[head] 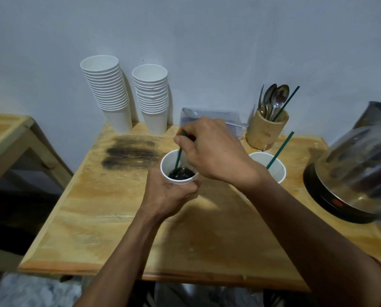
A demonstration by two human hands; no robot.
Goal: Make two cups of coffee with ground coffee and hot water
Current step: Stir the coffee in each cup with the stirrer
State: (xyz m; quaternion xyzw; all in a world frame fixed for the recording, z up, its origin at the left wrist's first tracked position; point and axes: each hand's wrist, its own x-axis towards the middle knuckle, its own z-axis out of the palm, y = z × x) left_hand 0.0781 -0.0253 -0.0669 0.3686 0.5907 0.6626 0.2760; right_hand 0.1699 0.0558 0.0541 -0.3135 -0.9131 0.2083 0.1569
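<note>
A white paper cup (167,165) holding dark coffee stands near the middle of the wooden table (96,218). My left hand (167,193) grips this cup from the near side. My right hand (209,147) hovers above it and pinches a green stir stick (178,158) whose lower end dips into the coffee. A second white paper cup (278,171) stands to the right, partly hidden by my right forearm, with another green stir stick (280,149) leaning in it.
Two stacks of paper cups (109,94) (153,96) stand against the wall. A clear plastic container (209,118) with a spoon across it sits behind my right hand. A wooden holder (266,131) has spoons and a stick. A kettle (358,171) fills the right edge.
</note>
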